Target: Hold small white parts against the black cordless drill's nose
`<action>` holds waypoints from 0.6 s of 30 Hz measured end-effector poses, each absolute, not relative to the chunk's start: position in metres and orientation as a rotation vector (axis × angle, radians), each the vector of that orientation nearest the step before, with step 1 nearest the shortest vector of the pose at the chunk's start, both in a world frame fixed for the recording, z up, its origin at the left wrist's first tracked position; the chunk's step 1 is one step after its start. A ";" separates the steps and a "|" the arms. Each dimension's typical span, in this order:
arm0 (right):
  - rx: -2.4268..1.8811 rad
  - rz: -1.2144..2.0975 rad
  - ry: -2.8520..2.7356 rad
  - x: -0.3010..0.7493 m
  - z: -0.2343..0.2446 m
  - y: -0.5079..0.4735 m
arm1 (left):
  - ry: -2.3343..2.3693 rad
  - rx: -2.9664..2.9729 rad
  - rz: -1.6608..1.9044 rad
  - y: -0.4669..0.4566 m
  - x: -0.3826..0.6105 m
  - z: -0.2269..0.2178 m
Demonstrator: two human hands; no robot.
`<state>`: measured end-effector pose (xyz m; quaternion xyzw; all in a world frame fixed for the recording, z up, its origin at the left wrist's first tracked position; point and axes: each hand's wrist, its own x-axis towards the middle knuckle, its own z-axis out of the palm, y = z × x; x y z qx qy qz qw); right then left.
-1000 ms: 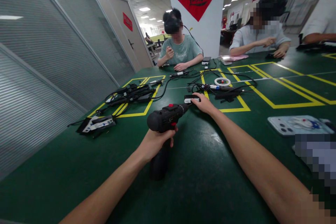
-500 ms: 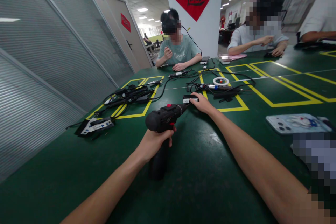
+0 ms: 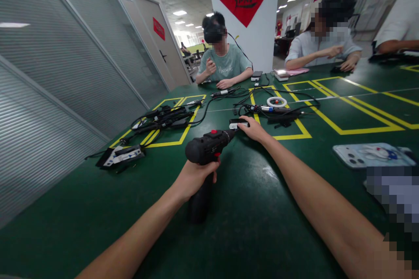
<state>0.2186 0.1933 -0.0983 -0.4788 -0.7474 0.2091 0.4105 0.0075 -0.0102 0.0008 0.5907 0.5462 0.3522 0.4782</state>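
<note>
A black cordless drill with a red switch on top is held upright on the green matte tabletop, near its middle.

The pistol grip is wrapped by the left hand, its base resting on the table. The drill's tip is pointed at a small black rectangular part with a white label, which is pinned flat under the fingers of the right hand. A tangle of black cables is seen well apart.

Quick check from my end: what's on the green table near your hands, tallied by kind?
Cordless drill, gripped by the left hand: 1
Small black part under the right hand: 1
White tape ring: 1
Phone in a pale case: 1
Black cable bundles: at least 2
Total: at least 6
</note>
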 end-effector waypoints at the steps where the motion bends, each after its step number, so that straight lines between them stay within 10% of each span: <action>1: -1.205 0.526 -1.882 0.219 -0.098 0.193 | 1.334 1.442 0.863 -0.010 0.008 0.001; 18: -1.221 0.531 -1.883 0.219 -0.099 0.193 | 1.310 1.453 0.873 -0.009 0.004 -0.003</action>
